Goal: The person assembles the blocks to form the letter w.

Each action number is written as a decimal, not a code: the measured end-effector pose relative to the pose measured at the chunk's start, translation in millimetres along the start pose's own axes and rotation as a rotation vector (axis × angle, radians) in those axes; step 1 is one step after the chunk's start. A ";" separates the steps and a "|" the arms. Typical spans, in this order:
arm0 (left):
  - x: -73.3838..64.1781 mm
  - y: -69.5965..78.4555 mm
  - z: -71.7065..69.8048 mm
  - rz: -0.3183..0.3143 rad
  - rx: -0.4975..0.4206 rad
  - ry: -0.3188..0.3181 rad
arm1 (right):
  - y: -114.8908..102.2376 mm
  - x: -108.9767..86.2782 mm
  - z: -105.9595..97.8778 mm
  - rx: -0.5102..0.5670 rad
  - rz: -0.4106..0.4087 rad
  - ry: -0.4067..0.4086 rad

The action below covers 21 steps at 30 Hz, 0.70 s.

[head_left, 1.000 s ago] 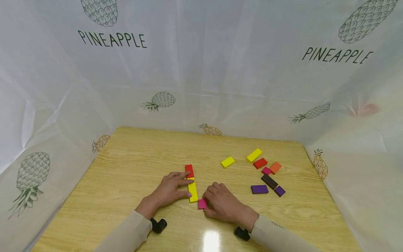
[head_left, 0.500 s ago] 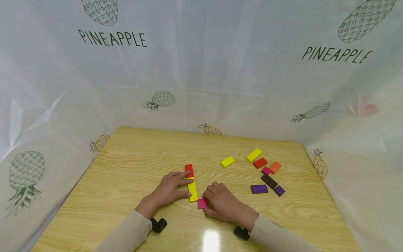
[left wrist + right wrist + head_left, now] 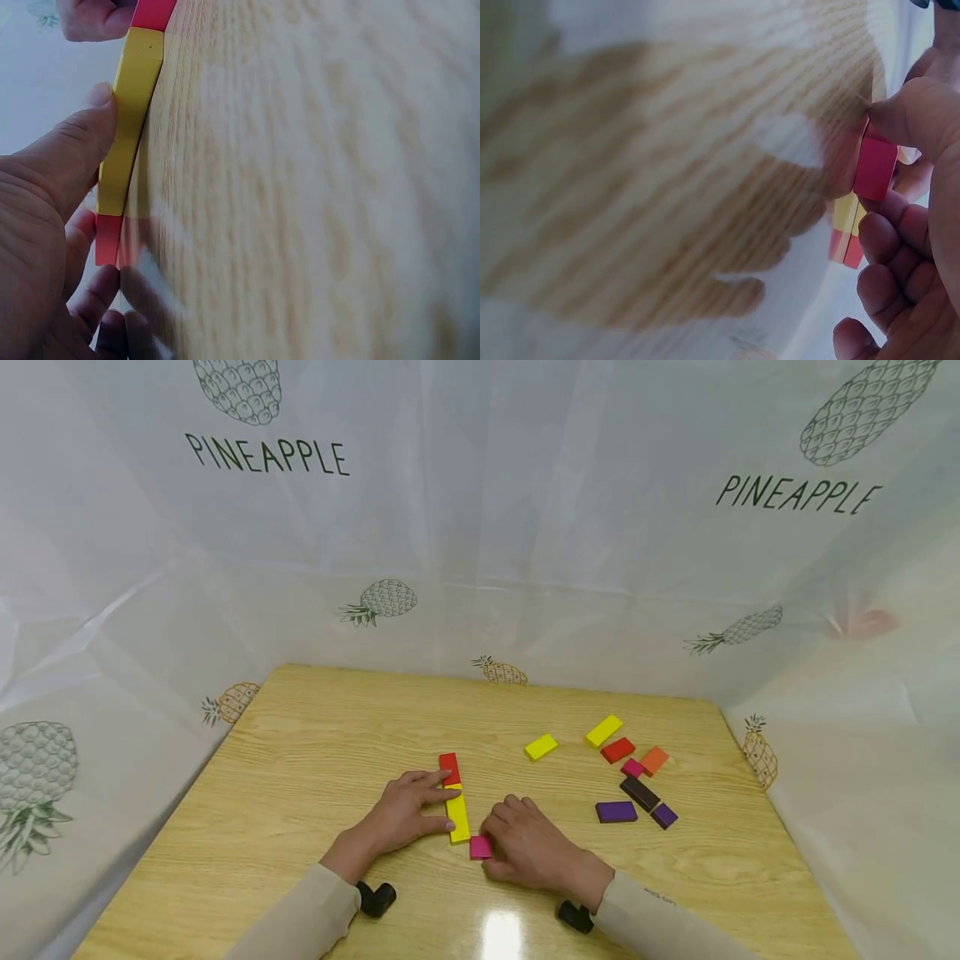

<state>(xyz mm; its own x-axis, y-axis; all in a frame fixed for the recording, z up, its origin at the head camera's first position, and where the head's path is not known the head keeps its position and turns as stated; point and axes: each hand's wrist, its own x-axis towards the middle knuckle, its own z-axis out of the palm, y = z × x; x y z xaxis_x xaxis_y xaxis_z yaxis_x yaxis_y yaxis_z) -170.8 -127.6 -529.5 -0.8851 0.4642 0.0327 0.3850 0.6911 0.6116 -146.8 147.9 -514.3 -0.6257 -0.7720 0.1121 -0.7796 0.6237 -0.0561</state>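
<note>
My left hand lies beside a line of two flat blocks, a red block at the far end and a yellow block on the near side. Its fingers extend over the red block and the joint, and the thumb touches the yellow block's left side. A small pink block sits by the yellow block's near right corner. My right hand pinches this block; in the right wrist view the pink block shows between thumb and index finger.
To the right lie loose blocks: two yellow ones, a red one, a pink one, an orange one, a black one and two purple ones. A pineapple-print curtain surrounds the wooden table.
</note>
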 end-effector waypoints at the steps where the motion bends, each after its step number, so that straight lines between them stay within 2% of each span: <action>1: -0.1 -0.2 0.2 -0.001 0.002 0.001 | -0.1 0.1 -0.1 -0.001 0.000 0.001; 9: -0.2 -0.9 0.9 0.000 -0.004 0.002 | 0.4 -0.5 -2.6 0.001 0.007 0.000; 16: 0.4 -1.7 0.8 0.000 -0.006 0.003 | 5.5 -3.7 -5.9 0.046 0.049 -0.009; 21: 0.5 -1.0 0.8 -0.008 -0.008 -0.001 | 10.7 -4.6 -6.6 0.066 0.067 0.020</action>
<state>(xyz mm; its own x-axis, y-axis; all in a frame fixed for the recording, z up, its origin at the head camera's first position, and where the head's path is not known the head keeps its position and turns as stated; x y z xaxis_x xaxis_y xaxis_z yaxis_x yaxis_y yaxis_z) -171.5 -127.6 -530.7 -0.8881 0.4589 0.0272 0.3758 0.6906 0.6179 -152.2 159.0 -508.9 -0.6761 -0.7261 0.1253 -0.7367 0.6637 -0.1294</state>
